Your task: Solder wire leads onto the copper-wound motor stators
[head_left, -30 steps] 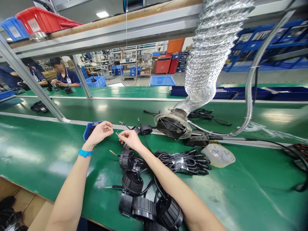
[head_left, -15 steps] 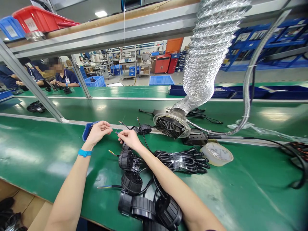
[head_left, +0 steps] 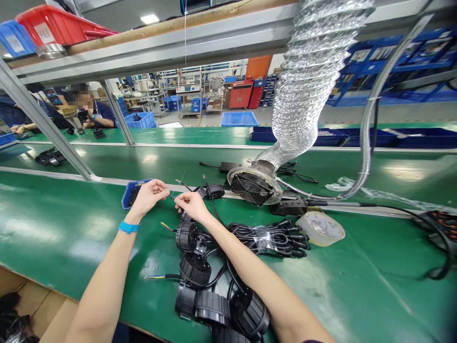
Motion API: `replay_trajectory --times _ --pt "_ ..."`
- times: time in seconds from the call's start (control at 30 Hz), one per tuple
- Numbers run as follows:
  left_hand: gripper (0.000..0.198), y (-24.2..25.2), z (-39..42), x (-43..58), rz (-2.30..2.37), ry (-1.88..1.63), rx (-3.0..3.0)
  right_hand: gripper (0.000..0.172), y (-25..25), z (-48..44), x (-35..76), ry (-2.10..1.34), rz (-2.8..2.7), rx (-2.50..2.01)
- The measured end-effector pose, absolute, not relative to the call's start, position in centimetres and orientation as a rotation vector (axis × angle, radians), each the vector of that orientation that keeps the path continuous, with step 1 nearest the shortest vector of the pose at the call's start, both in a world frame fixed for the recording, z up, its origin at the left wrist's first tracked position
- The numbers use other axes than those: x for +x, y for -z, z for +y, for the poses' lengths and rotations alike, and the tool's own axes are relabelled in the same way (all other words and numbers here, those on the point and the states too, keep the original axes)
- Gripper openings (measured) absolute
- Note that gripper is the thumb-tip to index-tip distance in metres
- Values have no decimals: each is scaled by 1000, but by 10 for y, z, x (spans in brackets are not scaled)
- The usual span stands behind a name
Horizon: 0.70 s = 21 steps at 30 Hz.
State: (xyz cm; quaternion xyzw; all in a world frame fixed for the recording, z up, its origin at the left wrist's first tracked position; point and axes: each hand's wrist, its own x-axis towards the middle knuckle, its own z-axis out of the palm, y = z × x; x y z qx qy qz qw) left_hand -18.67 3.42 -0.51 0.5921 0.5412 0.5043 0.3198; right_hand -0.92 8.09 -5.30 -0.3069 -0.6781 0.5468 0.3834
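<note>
My right hand (head_left: 193,206) pinches a thin wire (head_left: 173,196) whose tip pokes out to the left of its fingertips. Close by on the left, my left hand (head_left: 152,196) has thumb and forefinger pressed together at the wire's tip; whatever small thing is between them is too small to make out. Below the hands stand several round black ribbed lamp-like units (head_left: 195,270), with stripped coloured wire ends (head_left: 157,277) sticking out to the left. Behind my left hand sits a small blue bin (head_left: 126,196) with dark small parts.
A fan-fronted exhaust duct (head_left: 254,186) hangs low behind the right hand. A taped bundle of black cables (head_left: 269,238) and a roll of clear tape (head_left: 320,228) lie to the right. Black adapter (head_left: 230,167) rests on the belt behind. Across it, co-workers sit at left.
My left hand has moved slightly right, its fingertips now at the wire tip, uncovering more of the blue bin. Things on the belt behind have shifted left. A co-worker's hands have risen.
</note>
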Motion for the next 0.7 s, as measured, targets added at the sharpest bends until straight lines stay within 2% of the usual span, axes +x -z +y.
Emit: replay_trajectory --times 0.33,0.43,0.6,0.7 --pt "21 4 30 -178 1672 -1150 2034 13 54 81 -9 -1360 -1749 -795" --pt "22 2 28 -175 1716 -1112 2150 13 54 80 -9 -1354 -1752 -802" --pt "29 5 31 -189 1726 -1166 2044 13 54 81 -10 -1356 -1756 -806" --pt "30 14 38 -216 1901 -1232 1920 13 55 81 -10 -1355 -1754 -813"
